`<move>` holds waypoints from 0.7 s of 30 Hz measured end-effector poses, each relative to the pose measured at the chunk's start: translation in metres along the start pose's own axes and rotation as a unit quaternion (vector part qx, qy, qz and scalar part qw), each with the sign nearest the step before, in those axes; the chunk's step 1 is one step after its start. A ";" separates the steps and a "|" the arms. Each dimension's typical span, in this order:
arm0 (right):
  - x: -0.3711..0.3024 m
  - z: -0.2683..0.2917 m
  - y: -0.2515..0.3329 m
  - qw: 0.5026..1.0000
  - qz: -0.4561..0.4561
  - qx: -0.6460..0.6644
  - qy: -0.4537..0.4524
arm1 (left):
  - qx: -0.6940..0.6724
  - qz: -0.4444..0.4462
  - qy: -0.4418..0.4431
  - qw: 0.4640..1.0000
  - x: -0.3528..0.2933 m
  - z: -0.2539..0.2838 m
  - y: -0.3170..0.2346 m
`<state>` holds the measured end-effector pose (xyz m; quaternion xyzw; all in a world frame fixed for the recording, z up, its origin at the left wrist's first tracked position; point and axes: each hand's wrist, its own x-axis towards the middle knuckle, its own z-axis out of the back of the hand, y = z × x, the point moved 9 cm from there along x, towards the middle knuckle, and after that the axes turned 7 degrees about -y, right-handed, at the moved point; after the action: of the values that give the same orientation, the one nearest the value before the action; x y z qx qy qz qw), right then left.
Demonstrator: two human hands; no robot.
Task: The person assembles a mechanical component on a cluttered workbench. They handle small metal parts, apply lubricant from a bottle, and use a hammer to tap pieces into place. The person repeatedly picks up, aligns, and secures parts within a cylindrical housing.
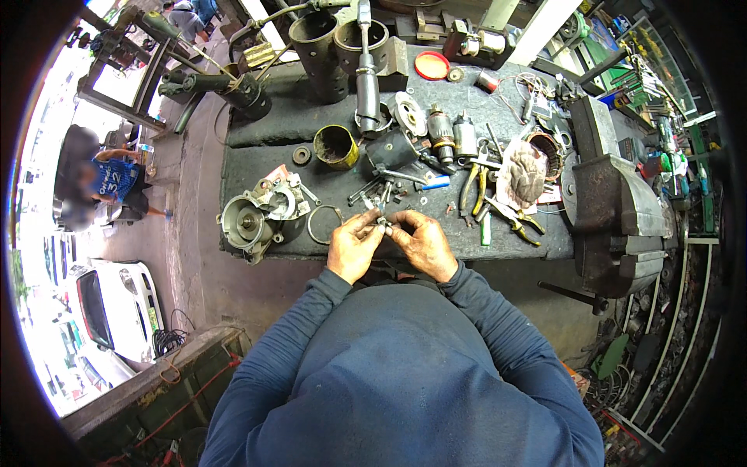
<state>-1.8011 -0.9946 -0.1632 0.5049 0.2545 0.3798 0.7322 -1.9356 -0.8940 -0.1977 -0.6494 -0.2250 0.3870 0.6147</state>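
My left hand (354, 247) and my right hand (426, 243) meet over the front edge of the dark workbench, fingers closed in a pinch. Between the fingertips is a small metal part (382, 222), too small to name. Just beyond my hands lie loose bolts and small metal pieces (373, 191). A thin metal ring (319, 226) rests beside my left hand. Further left sits a cast metal housing (250, 222) with a round opening. To the right of my right hand are pliers with yellow-and-black handles (472, 191) and a second pair of pliers (515, 221).
A heavy vise (618, 210) stands at the bench's right end. Across the back are a yellow-rimmed can (336, 148), tall metal cylinders (319, 58), motor parts (441, 132) and a red lid (432, 65). A stained rag (523, 175) lies right of centre. A person in blue (117, 179) is outside left.
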 end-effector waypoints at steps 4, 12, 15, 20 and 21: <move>-0.001 0.002 0.001 0.999 0.009 0.004 -0.049 | -0.031 0.000 0.008 0.999 -0.003 -0.002 0.002; -0.004 0.006 0.036 0.967 0.191 -0.147 -0.088 | -0.120 0.054 0.031 0.991 -0.007 -0.007 0.000; -0.006 0.003 0.038 0.961 0.214 -0.158 -0.077 | -0.127 0.044 0.019 0.991 -0.005 -0.003 0.010; -0.005 0.018 0.039 0.973 0.184 -0.135 -0.037 | -0.383 0.121 0.025 0.915 -0.008 0.000 0.025; -0.003 0.032 0.026 0.980 0.137 -0.132 -0.064 | -0.414 0.129 0.045 0.900 -0.009 0.002 0.025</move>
<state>-1.7864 -1.0098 -0.1274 0.4568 0.0830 0.4735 0.7485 -1.9471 -0.9026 -0.2194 -0.8852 -0.2514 0.3054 0.2447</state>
